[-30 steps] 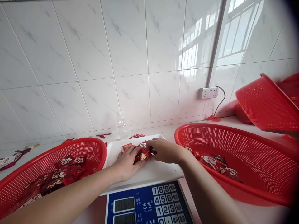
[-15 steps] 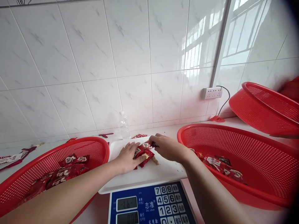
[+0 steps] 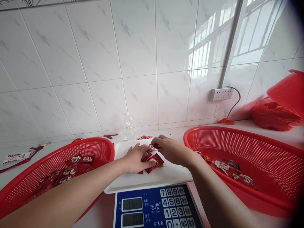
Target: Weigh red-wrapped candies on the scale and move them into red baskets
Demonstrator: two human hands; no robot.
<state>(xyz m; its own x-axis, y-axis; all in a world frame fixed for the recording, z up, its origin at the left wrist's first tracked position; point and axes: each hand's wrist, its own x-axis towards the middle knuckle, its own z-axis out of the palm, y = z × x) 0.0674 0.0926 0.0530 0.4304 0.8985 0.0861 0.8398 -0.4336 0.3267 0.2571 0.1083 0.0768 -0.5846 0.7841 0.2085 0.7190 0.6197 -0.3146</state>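
Note:
My left hand (image 3: 138,159) lies with fingers spread over several small red packets on the white tray (image 3: 128,183) of a scale. One red packet (image 3: 157,161) shows beside its thumb. My right hand (image 3: 170,151) is close by on the right, its fingers curled around a small dark-and-red packet (image 3: 156,146) that is mostly hidden. In front of the tray is the scale's blue panel (image 3: 155,209) with number keys and two displays.
A red basket (image 3: 108,148) with red packets stands left; another red basket (image 3: 268,155) with packets stands right. Behind the tray is a clear plastic bottle (image 3: 129,128). A power strip (image 3: 222,94) hangs on the tiled wall. A red plastic bag (image 3: 273,115) and part of a raised basket (image 3: 288,91) appear far right.
The far-right basket has moved up and right, uncovering the red plastic bag. My left hand has slid slightly right over the packets, and the tan piece near them is now mostly covered.

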